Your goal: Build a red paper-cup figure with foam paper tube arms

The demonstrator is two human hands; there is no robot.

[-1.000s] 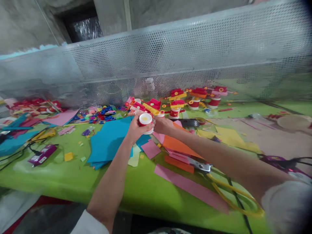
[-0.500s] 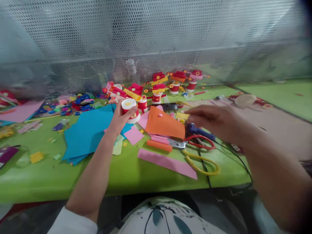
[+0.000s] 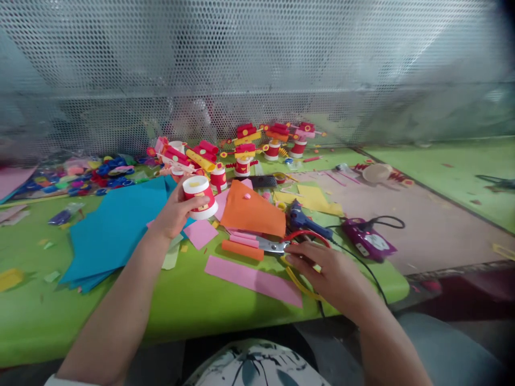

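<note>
In my left hand (image 3: 175, 209) is a red-and-white paper cup (image 3: 200, 198), held above the table's left-middle part. The cup stands wide end down in the grip, with a yellow patch on its top. My right hand (image 3: 322, 268) is at a pair of scissors (image 3: 273, 245) with one red and one yellow handle. Its fingers curl round the handles near the pivot, and the scissors lie flat on the table. Beside the blades are rolled pink and orange paper tubes (image 3: 242, 250). A pink paper strip (image 3: 253, 280) lies just in front, and an orange sheet (image 3: 253, 209) just behind.
Blue sheets (image 3: 116, 230) lie on the left. Behind the scissors rests a blue glue gun (image 3: 308, 220), its cord running near a purple power strip (image 3: 368, 238). Several finished paper figures (image 3: 245, 150) line the back, before a perforated metal panel (image 3: 257, 64).
My right hand has come down and toward me onto the scissors' handles. The left hand still holds the cup. The view has shifted to the right.
</note>
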